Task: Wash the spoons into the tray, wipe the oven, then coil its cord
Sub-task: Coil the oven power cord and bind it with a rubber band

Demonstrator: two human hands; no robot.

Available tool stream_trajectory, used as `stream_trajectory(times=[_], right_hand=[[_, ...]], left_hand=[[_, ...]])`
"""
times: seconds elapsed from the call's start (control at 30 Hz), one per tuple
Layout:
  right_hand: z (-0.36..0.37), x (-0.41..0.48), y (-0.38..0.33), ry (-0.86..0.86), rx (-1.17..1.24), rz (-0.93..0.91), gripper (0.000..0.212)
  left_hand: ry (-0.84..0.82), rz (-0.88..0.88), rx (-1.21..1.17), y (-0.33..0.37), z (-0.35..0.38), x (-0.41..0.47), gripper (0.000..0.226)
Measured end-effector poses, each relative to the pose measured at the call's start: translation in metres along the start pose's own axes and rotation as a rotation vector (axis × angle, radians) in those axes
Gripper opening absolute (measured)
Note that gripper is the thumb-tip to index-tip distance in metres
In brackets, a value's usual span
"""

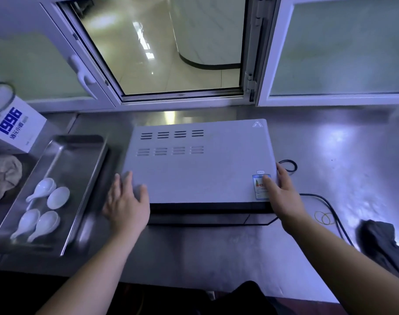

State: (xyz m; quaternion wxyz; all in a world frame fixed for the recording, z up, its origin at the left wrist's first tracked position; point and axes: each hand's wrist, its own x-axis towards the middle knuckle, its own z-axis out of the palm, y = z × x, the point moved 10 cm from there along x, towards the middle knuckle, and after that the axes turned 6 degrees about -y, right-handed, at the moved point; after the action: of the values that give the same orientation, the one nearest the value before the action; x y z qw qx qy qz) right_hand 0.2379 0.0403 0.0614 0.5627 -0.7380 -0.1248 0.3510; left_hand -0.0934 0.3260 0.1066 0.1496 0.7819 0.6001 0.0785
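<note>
Brushed steel counter (pixel 330 144), shiny w/ glare, under open window (pixel 162 53) btwn frosted panes. Boxy matte grey oven (pixel 200 169) sits mid-counter, slotted vents on top. L hand (pixel 125 205) flat on its front-left corner, fingers straight. R hand (pixel 285 198) pressed to the front-right corner, thumb on top, not clenched. Steel tray (pixel 80 160) left of oven holds 4 glossy white spoons (pixel 46 201). Thin black cord (pixel 330 208) lies loose on the right, near yellow rubber bands (pixel 323 217) and a crumpled dark cloth (pixel 380 242).
</note>
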Motion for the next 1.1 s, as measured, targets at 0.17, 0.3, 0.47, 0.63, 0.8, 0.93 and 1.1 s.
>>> stream_trajectory(times=[0.17, 0.3, 0.47, 0.63, 0.8, 0.93, 1.1], right_hand=[[0.011, -0.008, 0.004, 0.044, 0.022, 0.011, 0.050], [0.014, -0.010, 0.006, 0.075, -0.006, 0.009, 0.051], [0.013, -0.011, 0.000, 0.078, -0.052, -0.015, 0.052], [0.011, -0.013, -0.008, 0.088, -0.119, -0.041, 0.043], [0.007, -0.010, -0.002, 0.042, -0.079, -0.019, 0.045], [-0.018, -0.012, 0.022, 0.055, -0.056, 0.063, 0.036], [-0.086, -0.013, 0.088, 0.108, -0.285, 0.252, 0.045]], left_hand=[[-0.035, 0.031, 0.007, 0.001, -0.001, 0.021, 0.068], [-0.042, 0.052, 0.016, 0.002, -0.002, 0.029, 0.063], [-0.037, 0.039, 0.024, 0.000, 0.003, 0.028, 0.055], [-0.048, 0.030, 0.014, 0.002, 0.002, 0.024, 0.057], [-0.079, 0.035, 0.009, 0.002, 0.004, 0.022, 0.058], [-0.087, 0.011, -0.011, 0.009, 0.000, 0.022, 0.057], [0.012, 0.321, -0.144, 0.094, -0.007, -0.026, 0.045]])
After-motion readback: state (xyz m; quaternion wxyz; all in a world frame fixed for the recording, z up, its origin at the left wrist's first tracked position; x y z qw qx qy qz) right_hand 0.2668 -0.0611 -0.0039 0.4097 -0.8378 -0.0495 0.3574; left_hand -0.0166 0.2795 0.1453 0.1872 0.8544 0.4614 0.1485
